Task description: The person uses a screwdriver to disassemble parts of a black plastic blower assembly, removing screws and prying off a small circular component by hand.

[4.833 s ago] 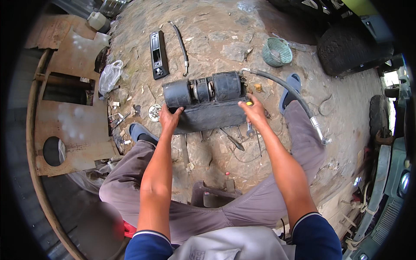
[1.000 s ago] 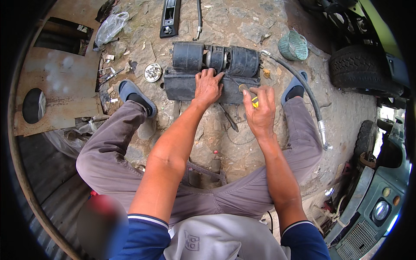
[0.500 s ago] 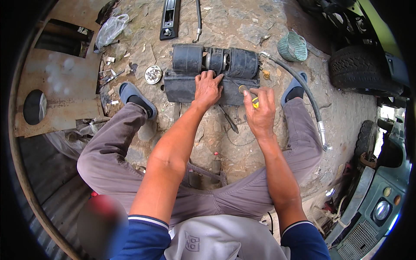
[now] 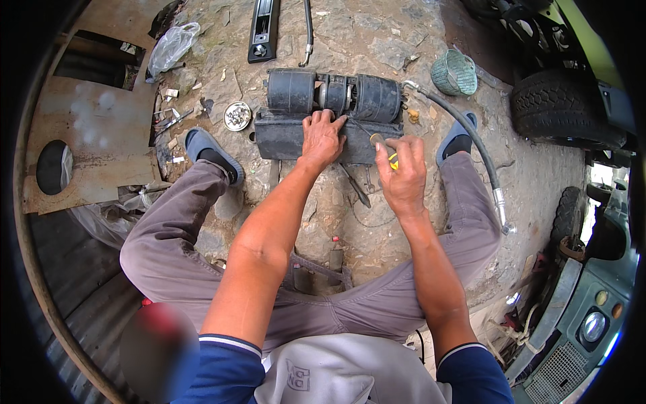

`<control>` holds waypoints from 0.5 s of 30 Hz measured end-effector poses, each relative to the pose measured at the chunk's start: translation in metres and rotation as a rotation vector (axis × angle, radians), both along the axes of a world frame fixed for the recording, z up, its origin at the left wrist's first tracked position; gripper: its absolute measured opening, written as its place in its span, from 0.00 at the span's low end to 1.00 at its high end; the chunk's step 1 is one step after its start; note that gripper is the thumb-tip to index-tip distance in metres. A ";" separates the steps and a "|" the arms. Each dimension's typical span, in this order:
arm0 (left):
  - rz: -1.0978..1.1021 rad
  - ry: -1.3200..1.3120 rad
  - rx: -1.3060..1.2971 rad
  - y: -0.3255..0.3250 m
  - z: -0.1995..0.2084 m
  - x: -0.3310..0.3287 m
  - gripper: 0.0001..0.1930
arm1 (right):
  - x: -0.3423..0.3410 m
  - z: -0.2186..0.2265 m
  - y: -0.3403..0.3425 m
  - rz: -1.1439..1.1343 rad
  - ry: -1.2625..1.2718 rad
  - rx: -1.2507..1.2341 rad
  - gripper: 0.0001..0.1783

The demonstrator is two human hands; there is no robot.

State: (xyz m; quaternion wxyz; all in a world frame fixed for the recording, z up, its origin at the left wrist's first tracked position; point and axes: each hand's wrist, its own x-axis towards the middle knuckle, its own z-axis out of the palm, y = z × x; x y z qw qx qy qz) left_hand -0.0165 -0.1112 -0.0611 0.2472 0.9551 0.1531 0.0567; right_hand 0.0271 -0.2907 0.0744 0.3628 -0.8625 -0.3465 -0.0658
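A black blower unit [image 4: 282, 139] lies on the ground in front of me, with two rounded drums and a motor between them along its far side. My left hand [image 4: 323, 137] presses down on its middle, fingers bent over the ridge beside the motor and thumb pointing right. In my right hand [image 4: 404, 172] is a screwdriver [image 4: 377, 139] with a yellow and dark handle. Its thin shaft slants up and left to the housing near my left thumb; whether the tip sits on a fastener is too small to tell. A second dark-handled tool [image 4: 355, 185] lies just below the unit.
Left of the unit stands a round tin [image 4: 237, 116] of small parts. A black hose [image 4: 464, 121] curves past my right foot, near a green basket [image 4: 453, 73]. A long black vent panel [image 4: 263, 30] lies beyond. Vehicles with a tyre [image 4: 565, 111] stand at right.
My right hand and the screwdriver have shifted slightly, and the handle has turned a little. My left hand and the blower unit stay put.
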 end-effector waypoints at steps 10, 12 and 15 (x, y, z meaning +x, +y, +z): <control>-0.005 -0.004 0.006 0.000 0.000 -0.001 0.27 | 0.000 -0.002 -0.001 0.015 -0.014 0.009 0.10; -0.006 -0.004 0.008 0.000 -0.001 -0.001 0.27 | 0.000 -0.002 0.000 0.019 -0.011 0.015 0.10; -0.005 0.002 0.004 0.001 -0.001 -0.001 0.28 | 0.001 -0.003 0.000 0.025 -0.009 0.023 0.11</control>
